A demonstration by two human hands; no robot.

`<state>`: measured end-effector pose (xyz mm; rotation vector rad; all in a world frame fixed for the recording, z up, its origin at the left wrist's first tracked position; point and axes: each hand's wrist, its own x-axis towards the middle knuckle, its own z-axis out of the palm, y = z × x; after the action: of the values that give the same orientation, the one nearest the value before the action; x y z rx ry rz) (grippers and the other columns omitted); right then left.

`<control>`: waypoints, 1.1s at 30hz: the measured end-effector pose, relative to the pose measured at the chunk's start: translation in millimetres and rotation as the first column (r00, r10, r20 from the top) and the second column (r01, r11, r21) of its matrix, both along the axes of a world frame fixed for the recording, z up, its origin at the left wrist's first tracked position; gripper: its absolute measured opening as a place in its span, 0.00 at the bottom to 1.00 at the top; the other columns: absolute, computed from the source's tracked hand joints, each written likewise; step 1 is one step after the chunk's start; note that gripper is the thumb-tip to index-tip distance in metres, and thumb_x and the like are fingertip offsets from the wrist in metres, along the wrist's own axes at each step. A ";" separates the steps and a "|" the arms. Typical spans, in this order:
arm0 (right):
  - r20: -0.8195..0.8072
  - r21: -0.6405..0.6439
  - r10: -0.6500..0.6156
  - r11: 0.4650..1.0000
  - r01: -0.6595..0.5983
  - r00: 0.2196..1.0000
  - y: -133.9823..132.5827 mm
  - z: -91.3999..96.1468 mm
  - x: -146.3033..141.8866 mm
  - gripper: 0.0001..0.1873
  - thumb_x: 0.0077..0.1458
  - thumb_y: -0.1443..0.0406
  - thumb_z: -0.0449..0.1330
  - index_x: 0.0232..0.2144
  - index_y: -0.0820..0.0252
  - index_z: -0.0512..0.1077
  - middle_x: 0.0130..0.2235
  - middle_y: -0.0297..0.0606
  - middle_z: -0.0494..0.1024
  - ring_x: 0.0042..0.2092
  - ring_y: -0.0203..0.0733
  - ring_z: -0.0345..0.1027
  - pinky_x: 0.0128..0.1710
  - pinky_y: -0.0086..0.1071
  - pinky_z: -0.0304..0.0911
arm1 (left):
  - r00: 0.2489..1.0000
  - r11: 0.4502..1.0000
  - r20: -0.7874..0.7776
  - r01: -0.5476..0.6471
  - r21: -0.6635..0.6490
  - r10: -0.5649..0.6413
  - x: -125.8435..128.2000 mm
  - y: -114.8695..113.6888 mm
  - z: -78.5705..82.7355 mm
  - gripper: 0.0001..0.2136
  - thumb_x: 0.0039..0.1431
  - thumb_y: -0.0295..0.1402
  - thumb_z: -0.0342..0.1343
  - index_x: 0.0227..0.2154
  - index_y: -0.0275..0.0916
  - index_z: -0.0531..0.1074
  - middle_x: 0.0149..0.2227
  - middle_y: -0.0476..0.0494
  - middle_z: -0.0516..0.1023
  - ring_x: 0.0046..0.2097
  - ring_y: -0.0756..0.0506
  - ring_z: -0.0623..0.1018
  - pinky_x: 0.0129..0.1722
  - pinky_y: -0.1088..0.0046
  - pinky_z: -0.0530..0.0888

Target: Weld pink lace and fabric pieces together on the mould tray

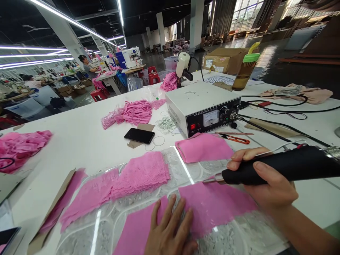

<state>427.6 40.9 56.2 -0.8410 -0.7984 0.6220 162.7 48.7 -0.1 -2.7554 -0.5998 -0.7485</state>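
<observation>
Clenched around one black handheld tool (pixel 287 164), the right hand (pixel 278 191) had the tool's metal tip (pixel 219 178) at the upper edge of one pink panel (pixel 215 205), left of the grip. Farther left, the left hand (pixel 168 230) lay flat, grasping nothing, over a second pink panel (pixel 139 225) and the first one's edge. Beyond that hand lay two pink piles (pixel 143 173); beyond the tip, one folded pink bundle (pixel 204 147) and one white control box (pixel 207 95).
</observation>
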 end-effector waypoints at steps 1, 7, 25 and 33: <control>0.006 -0.001 0.005 1.000 -0.005 1.000 0.3 0.0 -0.4 0.04 0.45 0.62 0.64 0.26 0.56 0.75 0.27 0.37 0.74 0.26 0.42 0.69 0.26 0.37 0.70 | 1.000 1.000 -0.003 0.007 0.003 -0.007 0.1 0.8 1.9 0.16 0.69 0.40 0.47 0.50 0.39 0.74 0.52 0.43 0.77 0.67 0.42 0.57 0.68 0.57 0.42; -0.010 -0.008 -0.058 0.998 0.058 0.998 0.6 2.3 5.1 0.05 0.43 0.61 0.63 0.25 0.56 0.74 0.26 0.36 0.73 0.24 0.42 0.68 0.25 0.37 0.69 | 0.996 0.998 -0.085 0.030 0.053 -0.026 -6.0 3.3 4.3 0.16 0.68 0.41 0.49 0.51 0.39 0.74 0.53 0.43 0.76 0.69 0.42 0.52 0.68 0.57 0.41; -0.023 -0.009 -0.170 0.985 0.170 0.985 -5.7 -4.6 27.3 0.05 0.43 0.62 0.62 0.26 0.57 0.74 0.26 0.37 0.74 0.25 0.42 0.69 0.25 0.36 0.68 | 0.959 0.931 -0.154 0.179 -0.319 -0.237 78.7 18.7 29.6 0.20 0.67 0.44 0.49 0.54 0.36 0.69 0.58 0.40 0.72 0.59 0.39 0.71 0.56 0.57 0.70; -0.032 -0.008 -0.122 0.993 0.122 0.992 -9.2 -3.9 29.0 0.05 0.46 0.62 0.62 0.27 0.57 0.73 0.27 0.37 0.74 0.26 0.42 0.69 0.25 0.36 0.70 | 0.965 0.930 -0.090 0.207 -0.303 -0.245 81.7 21.7 23.0 0.19 0.66 0.44 0.51 0.52 0.37 0.69 0.56 0.40 0.74 0.57 0.38 0.73 0.54 0.55 0.71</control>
<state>456.5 31.7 52.2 -0.8762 -0.7106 0.5288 244.4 70.4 22.9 -3.1577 -0.3964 -0.5604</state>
